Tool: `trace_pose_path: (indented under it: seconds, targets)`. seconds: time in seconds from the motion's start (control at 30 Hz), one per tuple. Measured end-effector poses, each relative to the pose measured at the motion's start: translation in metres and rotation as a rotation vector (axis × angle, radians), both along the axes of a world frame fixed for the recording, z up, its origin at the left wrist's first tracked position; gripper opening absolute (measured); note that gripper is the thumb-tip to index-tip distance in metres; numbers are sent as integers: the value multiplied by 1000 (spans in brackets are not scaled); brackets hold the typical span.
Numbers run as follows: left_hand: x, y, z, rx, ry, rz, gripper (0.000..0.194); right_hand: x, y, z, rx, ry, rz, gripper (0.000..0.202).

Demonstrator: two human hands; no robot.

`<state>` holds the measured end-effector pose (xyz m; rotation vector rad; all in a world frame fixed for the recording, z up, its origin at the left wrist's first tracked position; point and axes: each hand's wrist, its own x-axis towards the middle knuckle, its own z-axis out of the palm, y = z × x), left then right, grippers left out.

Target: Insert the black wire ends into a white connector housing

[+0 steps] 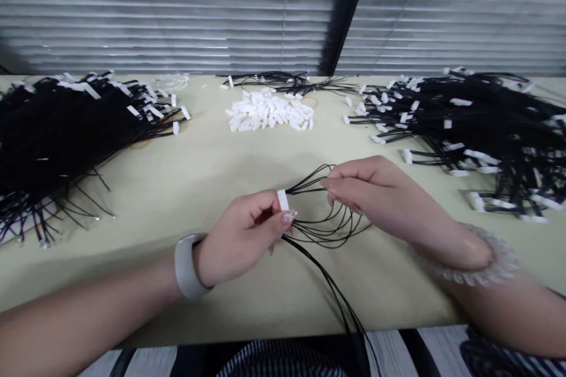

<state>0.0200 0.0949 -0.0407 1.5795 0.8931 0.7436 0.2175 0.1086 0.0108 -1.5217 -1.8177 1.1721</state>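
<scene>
My left hand [250, 232] pinches a white plastic connector [282, 200] between thumb and fingers, over the middle of the table. Several thin black wires [340, 235] run out of the connector and curve in loops to the right. Other black wires [329, 280] trail from below my left fingers, down over the table's front edge. To the right, my right hand [358, 185] has thumb and forefinger closed on one or more of the black wires. How many wires it grips is hidden by the fingers.
On the pale table [198, 165] lies a heap of loose white connectors [269, 111], with loose black wires [283, 79] behind it. Large piles of black wires with white connectors lie at left [66, 123] and right [477, 118]. Window blinds [177, 12] stand behind.
</scene>
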Motion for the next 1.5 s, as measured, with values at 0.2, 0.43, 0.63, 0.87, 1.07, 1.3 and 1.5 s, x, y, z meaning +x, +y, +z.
trace_pose_path:
  seconds: [0.2, 0.43, 0.63, 0.87, 1.07, 1.3, 1.5]
  targets:
    - [2, -2, 10, 109, 103, 5, 24, 6, 4, -2, -125, 42, 93, 26]
    - [4, -2, 10, 126, 145, 0, 23, -1, -4, -4, 327, -201, 189, 20]
    - [5, -2, 9, 144, 144, -18, 22, -11, -10, -12, 488, -243, 155, 25]
    - [4, -2, 7, 70, 79, -35, 23, -19, -11, -20, 506, -198, 96, 29]
    - [-1, 3, -4, -117, -162, 129, 22, -5, -7, -10, 834, -210, -14, 14]
    - [-2, 8, 0, -318, -456, 269, 18, 24, 18, -11, 520, 38, -243, 24]
    - [-1, 9, 1, -400, -573, 282, 17, 25, 19, -13, 448, -137, 217, 12]
